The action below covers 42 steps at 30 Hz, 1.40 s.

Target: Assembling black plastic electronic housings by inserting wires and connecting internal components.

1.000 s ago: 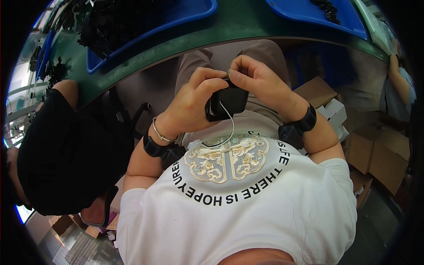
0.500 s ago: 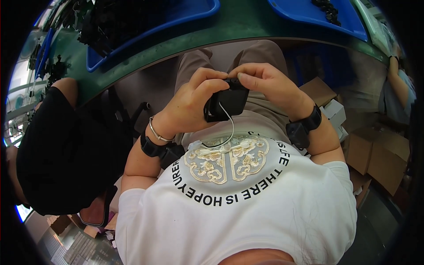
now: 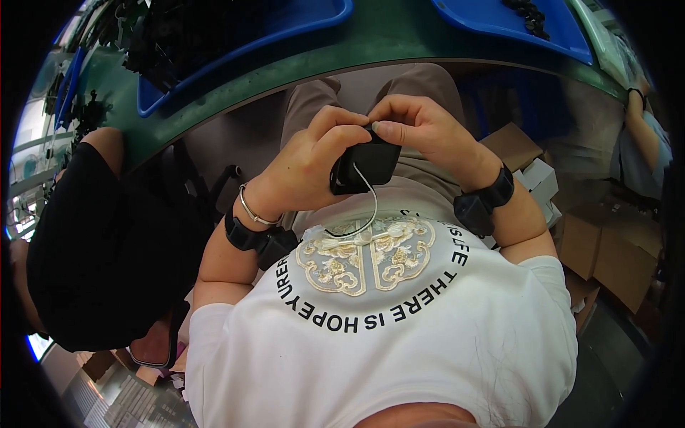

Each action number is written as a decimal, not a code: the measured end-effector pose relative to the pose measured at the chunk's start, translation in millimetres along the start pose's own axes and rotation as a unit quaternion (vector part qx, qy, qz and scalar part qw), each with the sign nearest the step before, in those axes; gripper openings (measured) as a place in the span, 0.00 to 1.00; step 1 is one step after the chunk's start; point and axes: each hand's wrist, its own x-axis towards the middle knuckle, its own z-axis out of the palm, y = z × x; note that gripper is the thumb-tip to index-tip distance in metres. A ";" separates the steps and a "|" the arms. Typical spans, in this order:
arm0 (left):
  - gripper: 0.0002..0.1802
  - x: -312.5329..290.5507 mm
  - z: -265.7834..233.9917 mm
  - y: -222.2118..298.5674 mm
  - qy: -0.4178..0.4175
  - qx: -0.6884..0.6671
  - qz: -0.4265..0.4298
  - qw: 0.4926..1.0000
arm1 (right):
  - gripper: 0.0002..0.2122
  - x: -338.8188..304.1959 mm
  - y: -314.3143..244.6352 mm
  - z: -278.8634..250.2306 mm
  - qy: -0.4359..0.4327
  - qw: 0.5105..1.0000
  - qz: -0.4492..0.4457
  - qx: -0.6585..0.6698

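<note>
One small black device (image 3: 365, 165) is held over the lap, gripped between two hands: the left hand (image 3: 308, 165) is wrapped around its side, the right hand (image 3: 421, 132) is pinched on its top edge. One white cable (image 3: 367, 214) is seen hanging from it. Two black wristbands (image 3: 474, 207) are worn; two blue trays (image 3: 300, 28) are set on one green table (image 3: 399, 43)

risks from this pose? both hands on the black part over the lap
1. The small black part is held over the lap, off the green table; a slip would likely drop it toward the floor.
2. The thin white cord hangs loose from it against the shirt; it could snag on the left hand or get tugged.
3. The right hand covers the part's top edge, so finger work there is partly hidden.
</note>
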 end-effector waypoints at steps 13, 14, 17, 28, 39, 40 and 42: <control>0.41 7.9 -11.6 -6.2 -0.127 -0.094 -0.059 0.986 | 0.17 -0.2 12.2 -9.2 -0.040 0.996 0.039 0.065; 0.43 9.1 -12.3 -9.5 -0.101 -0.200 -0.091 0.970 | 0.18 1.8 15.2 -10.6 -0.052 0.994 0.048 0.088; 0.48 10.0 -12.6 -19.4 -0.042 -0.399 -0.151 0.903 | 0.18 2.0 25.2 -12.4 -0.060 0.972 -0.004 0.229; 0.24 6.4 12.4 -20.7 0.177 -0.420 -0.266 0.849 | 0.18 18.2 22.3 9.0 0.216 0.962 -0.154 0.068; 0.21 15.4 28.2 -1.5 0.259 -0.259 -0.249 0.896 | 0.19 20.0 24.7 12.5 0.231 0.962 -0.141 -0.041; 0.21 14.9 28.9 -1.1 0.257 -0.222 -0.244 0.908 | 0.19 19.6 25.8 12.9 0.229 0.965 -0.123 -0.022; 0.21 12.2 30.7 -5.0 0.255 -0.164 -0.219 0.927 | 0.19 19.8 27.1 13.7 0.223 0.970 -0.090 0.015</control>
